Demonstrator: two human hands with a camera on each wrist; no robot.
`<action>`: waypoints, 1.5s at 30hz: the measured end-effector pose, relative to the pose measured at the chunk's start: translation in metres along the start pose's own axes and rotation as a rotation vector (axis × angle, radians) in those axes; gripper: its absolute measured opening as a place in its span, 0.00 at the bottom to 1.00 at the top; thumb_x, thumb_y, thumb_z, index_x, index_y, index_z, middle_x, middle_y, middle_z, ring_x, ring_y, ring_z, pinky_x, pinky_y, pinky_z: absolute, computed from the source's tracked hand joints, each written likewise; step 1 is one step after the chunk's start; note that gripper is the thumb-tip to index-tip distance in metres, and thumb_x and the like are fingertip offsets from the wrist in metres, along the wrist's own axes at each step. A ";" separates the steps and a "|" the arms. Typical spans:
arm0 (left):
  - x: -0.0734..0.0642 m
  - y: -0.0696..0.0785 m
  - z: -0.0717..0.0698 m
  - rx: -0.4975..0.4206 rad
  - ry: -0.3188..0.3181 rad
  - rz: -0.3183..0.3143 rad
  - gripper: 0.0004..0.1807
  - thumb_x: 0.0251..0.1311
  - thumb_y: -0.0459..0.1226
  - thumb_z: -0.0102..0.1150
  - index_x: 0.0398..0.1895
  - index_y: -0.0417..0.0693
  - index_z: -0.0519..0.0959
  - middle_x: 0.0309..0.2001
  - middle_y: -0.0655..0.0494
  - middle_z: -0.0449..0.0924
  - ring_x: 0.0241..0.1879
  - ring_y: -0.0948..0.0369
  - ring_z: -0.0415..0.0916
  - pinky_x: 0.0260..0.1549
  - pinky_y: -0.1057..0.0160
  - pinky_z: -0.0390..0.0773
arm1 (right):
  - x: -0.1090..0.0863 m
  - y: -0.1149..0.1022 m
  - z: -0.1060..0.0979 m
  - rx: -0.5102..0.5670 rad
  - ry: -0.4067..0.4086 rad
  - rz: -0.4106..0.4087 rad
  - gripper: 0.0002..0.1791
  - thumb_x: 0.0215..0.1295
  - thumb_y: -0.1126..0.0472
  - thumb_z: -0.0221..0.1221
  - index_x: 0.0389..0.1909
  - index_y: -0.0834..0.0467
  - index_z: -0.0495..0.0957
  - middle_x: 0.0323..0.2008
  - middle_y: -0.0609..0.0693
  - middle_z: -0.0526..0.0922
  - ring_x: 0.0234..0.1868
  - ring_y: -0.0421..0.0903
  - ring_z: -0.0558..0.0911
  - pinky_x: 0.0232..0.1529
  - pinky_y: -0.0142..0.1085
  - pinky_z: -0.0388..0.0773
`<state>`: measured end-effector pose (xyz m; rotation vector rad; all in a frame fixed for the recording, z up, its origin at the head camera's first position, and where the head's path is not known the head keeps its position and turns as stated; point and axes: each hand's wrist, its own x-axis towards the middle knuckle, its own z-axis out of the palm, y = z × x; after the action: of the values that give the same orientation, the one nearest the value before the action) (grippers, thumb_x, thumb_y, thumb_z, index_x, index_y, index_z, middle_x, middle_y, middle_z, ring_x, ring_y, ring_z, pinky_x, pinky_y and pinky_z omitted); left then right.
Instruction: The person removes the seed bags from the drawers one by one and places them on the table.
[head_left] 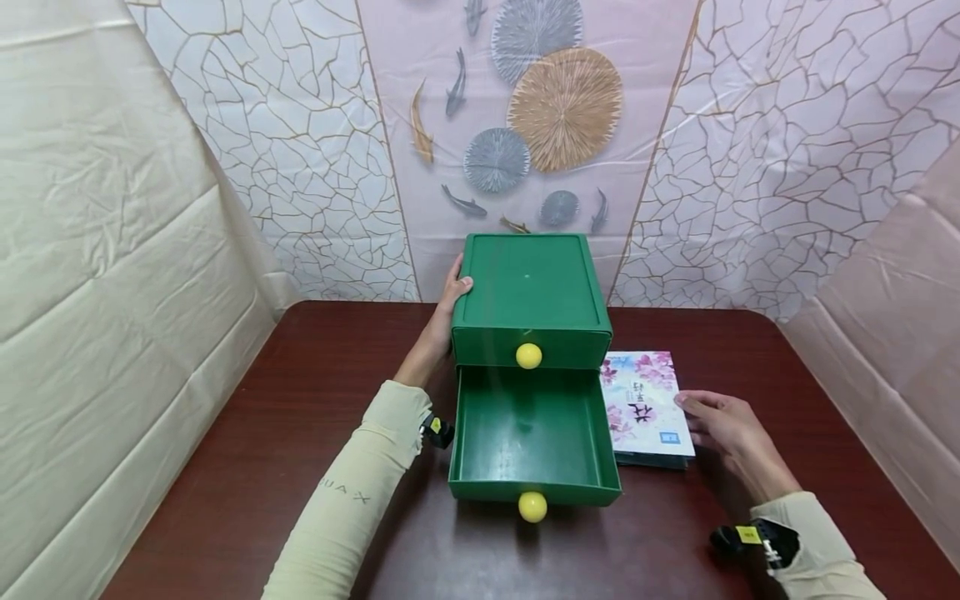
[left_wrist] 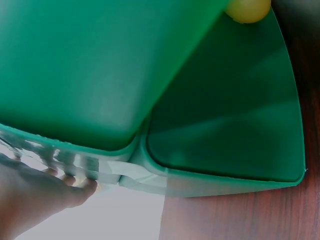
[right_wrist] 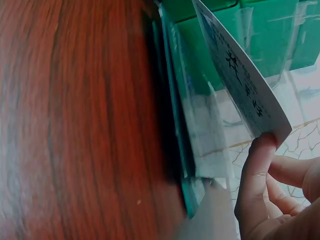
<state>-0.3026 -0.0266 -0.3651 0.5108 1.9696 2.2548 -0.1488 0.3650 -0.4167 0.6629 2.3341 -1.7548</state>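
Note:
A green two-drawer box [head_left: 528, 283] stands on the table, with its upper drawer [head_left: 487, 346] closed and its lower drawer [head_left: 528, 433] pulled out; nothing lies in the lower one. My left hand [head_left: 450, 292] rests against the box's left side, thumb at the top edge. Its fingers [left_wrist: 82, 192] show on the clear side wall in the left wrist view. To the right of the box, my right hand [head_left: 723, 429] pinches the edge of a thin white card [head_left: 645, 400] with pink flowers. In the right wrist view the card [right_wrist: 250, 82] tilts above flat dark-green pieces [right_wrist: 175, 110].
Each drawer front carries a round yellow knob [head_left: 532, 507]. The dark reddish-brown table [head_left: 300, 467] reaches back to a patterned cloth wall [head_left: 322, 150]. Pale cloth screens [head_left: 112, 250] hang at both sides.

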 end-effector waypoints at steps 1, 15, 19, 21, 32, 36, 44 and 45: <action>0.001 0.000 0.000 -0.009 -0.002 0.002 0.51 0.65 0.57 0.43 0.88 0.58 0.37 0.86 0.51 0.37 0.81 0.47 0.46 0.74 0.39 0.52 | 0.001 0.001 -0.001 -0.006 0.004 0.002 0.28 0.82 0.55 0.55 0.71 0.71 0.70 0.30 0.40 0.86 0.31 0.37 0.85 0.33 0.35 0.85; 0.001 0.000 -0.001 0.026 0.004 0.000 0.50 0.66 0.57 0.41 0.88 0.60 0.37 0.86 0.49 0.37 0.81 0.45 0.46 0.74 0.37 0.52 | 0.010 0.015 -0.001 -0.186 0.037 -0.049 0.28 0.82 0.53 0.54 0.69 0.73 0.72 0.48 0.61 0.86 0.36 0.41 0.83 0.36 0.36 0.86; -0.002 0.000 -0.002 0.031 -0.008 0.002 0.50 0.66 0.58 0.41 0.88 0.60 0.36 0.86 0.52 0.39 0.81 0.47 0.46 0.74 0.36 0.52 | 0.010 0.016 0.001 -0.236 0.042 -0.078 0.27 0.81 0.56 0.55 0.67 0.74 0.72 0.47 0.64 0.84 0.36 0.44 0.82 0.34 0.37 0.86; -0.002 0.001 -0.002 0.028 -0.011 0.001 0.50 0.67 0.58 0.41 0.88 0.60 0.36 0.86 0.52 0.38 0.81 0.48 0.46 0.75 0.36 0.51 | 0.010 0.015 0.002 -0.266 0.044 -0.093 0.27 0.81 0.57 0.56 0.67 0.75 0.73 0.48 0.66 0.84 0.36 0.46 0.82 0.33 0.37 0.86; -0.001 0.001 -0.001 0.028 -0.004 0.000 0.50 0.66 0.57 0.41 0.88 0.58 0.36 0.86 0.49 0.39 0.81 0.45 0.46 0.74 0.36 0.53 | 0.009 0.010 0.004 -0.431 0.035 -0.127 0.28 0.79 0.57 0.56 0.68 0.74 0.73 0.43 0.64 0.82 0.31 0.48 0.78 0.28 0.39 0.79; -0.002 0.001 -0.001 0.018 0.000 -0.006 0.50 0.66 0.57 0.41 0.88 0.59 0.36 0.86 0.50 0.39 0.81 0.46 0.46 0.74 0.36 0.52 | 0.008 0.010 0.003 -0.450 0.024 -0.149 0.28 0.80 0.56 0.55 0.68 0.74 0.72 0.40 0.61 0.80 0.32 0.50 0.77 0.26 0.38 0.77; -0.002 0.000 -0.001 -0.003 -0.004 -0.007 0.49 0.67 0.57 0.42 0.88 0.61 0.37 0.86 0.53 0.39 0.81 0.49 0.46 0.75 0.36 0.51 | 0.007 0.014 0.001 -0.459 0.021 -0.192 0.24 0.82 0.60 0.51 0.67 0.73 0.73 0.44 0.66 0.81 0.32 0.50 0.77 0.25 0.39 0.79; -0.003 0.000 -0.001 0.001 -0.001 -0.007 0.49 0.67 0.57 0.42 0.88 0.61 0.37 0.86 0.53 0.39 0.81 0.49 0.46 0.75 0.36 0.51 | 0.007 0.014 0.001 -0.458 0.018 -0.195 0.24 0.82 0.60 0.51 0.67 0.73 0.73 0.43 0.65 0.81 0.32 0.50 0.76 0.25 0.39 0.79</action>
<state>-0.3004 -0.0280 -0.3660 0.5035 1.9690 2.2490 -0.1491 0.3688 -0.4314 0.3860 2.7515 -1.1987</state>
